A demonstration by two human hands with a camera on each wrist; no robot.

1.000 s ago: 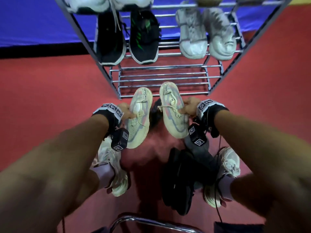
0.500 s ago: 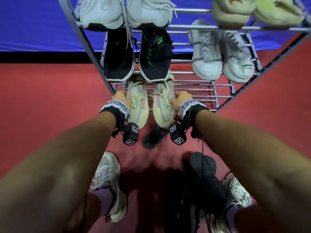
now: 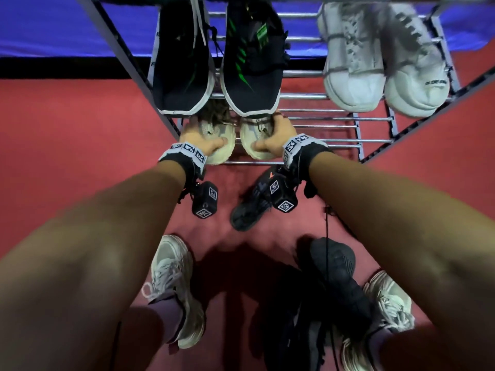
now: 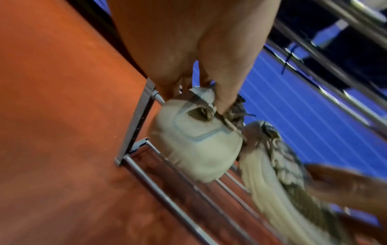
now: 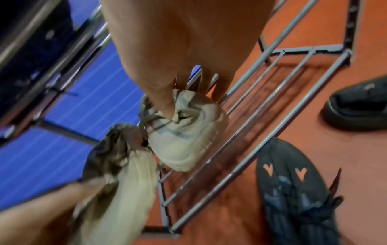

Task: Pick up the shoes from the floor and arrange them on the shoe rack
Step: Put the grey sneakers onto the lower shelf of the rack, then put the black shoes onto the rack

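Both beige shoes (image 3: 222,135) heels toward person, lengthwise front-back.

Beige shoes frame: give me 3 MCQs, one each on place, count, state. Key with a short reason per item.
1. Where are the beige shoes?
A. bottom rack shelf
B. top rack shelf
C. floor behind the person

2. How many shoes sit on the shelf just above them?
A. two
B. four
C. six

3. What is the left hand doing?
A. hanging free
B. holding a beige shoe at its heel
C. pressing flat on the floor

Key:
1 A, both rest on the lowest bars of the rack.
2 B, a black pair and a white pair are there.
3 B, the left wrist view shows the thumb in the collar and the fingers behind the heel; the right hand holds the other shoe likewise.
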